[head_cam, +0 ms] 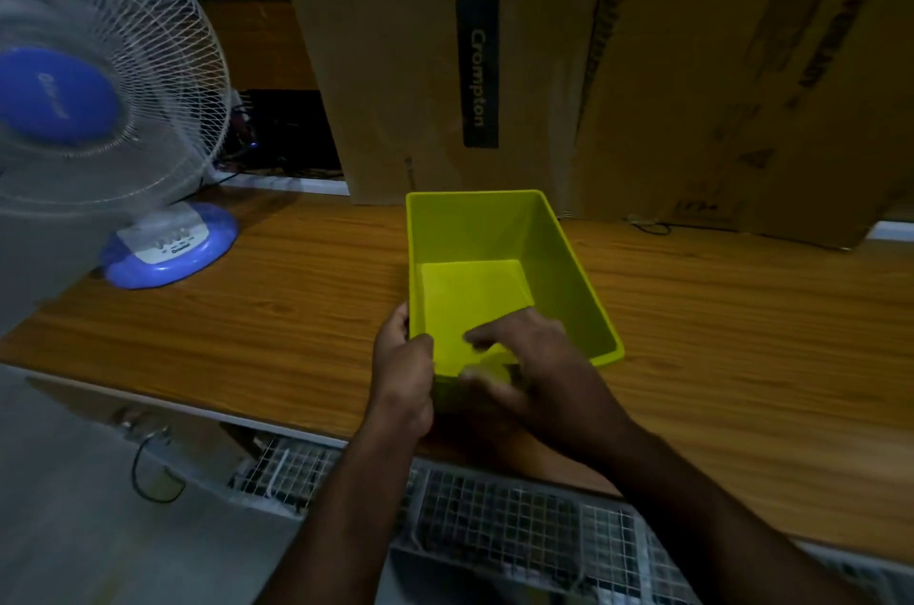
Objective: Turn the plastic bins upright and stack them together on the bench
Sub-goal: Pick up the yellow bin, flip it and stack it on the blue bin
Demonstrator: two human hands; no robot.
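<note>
A lime-green plastic bin [559, 268] stands upright on the wooden bench [257, 312], its open top facing me. My left hand [403, 369] grips the bin's near-left corner, thumb over the rim. My right hand [529, 364] is on the near rim with fingers reaching inside; it is blurred. The near wall of the bin is hidden behind both hands. I cannot tell whether a second bin is nested inside it.
A white and blue table fan [99, 110] stands at the bench's left end. Large cardboard boxes [445, 60] lean against the wall right behind the bin. A wire-mesh rack [494, 520] sits below the bench's front edge.
</note>
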